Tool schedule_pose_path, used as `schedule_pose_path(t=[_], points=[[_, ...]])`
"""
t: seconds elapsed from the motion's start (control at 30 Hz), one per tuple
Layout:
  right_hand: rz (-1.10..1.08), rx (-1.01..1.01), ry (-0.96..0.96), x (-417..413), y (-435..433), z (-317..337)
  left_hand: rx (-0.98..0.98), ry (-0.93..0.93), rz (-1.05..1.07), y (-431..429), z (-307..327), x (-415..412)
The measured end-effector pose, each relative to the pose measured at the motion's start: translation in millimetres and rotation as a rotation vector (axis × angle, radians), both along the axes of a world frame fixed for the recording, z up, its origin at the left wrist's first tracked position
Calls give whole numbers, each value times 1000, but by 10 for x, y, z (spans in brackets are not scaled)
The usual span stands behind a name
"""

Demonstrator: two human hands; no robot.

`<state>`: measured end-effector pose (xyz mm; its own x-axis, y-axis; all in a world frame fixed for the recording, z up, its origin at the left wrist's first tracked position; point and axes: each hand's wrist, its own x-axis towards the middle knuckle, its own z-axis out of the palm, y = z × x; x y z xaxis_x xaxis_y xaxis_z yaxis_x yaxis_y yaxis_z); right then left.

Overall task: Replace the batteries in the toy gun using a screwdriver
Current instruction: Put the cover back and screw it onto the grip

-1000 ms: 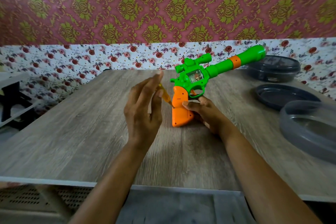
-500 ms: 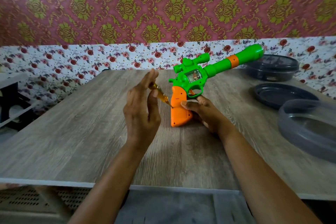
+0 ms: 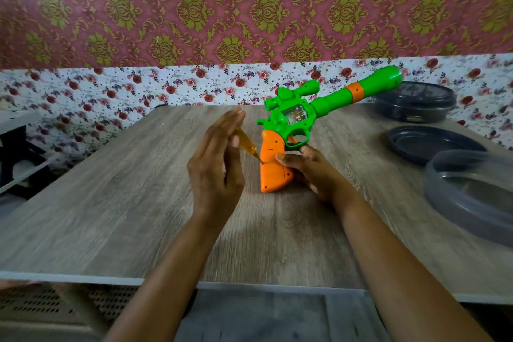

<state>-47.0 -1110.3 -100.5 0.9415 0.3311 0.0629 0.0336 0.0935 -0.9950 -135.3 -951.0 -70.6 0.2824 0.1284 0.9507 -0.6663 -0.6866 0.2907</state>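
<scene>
While right hand (image 3: 312,173) grips plastic toy gun (image 3: 273,172), left hand (image 3: 215,175) pinches translucent screwdriver (image 3: 247,142).

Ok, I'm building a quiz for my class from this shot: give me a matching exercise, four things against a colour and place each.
1 screwdriver
2 barrel
3 grip
4 dish

a orange, held by the right hand
b dark grey, flat on the table at the right
c amber, pinched in the left hand
d green, pointing up and right

Pairs: 1-c, 2-d, 3-a, 4-b
</scene>
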Motion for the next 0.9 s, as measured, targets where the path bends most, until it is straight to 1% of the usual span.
schedule_pose_path(t=[0.1,0.2,0.33,0.47,0.7,0.9], points=[[4,3,-5,-4,-4,-1,20,-15,-25,12,4,10],[2,6,-3,0,-2,-4,-8,-45,-13,22,0,10],[-7,1,4,8,3,-2,-58,-4,-7,10,-11,6],[-5,-6,1,19,4,-13,-37,46,-11,6,-15,10],[4,16,-7,6,-5,-5,-33,-35,37,46,-5,41],[-6,8,0,10,0,-2,-1,17,52,8,1,3]])
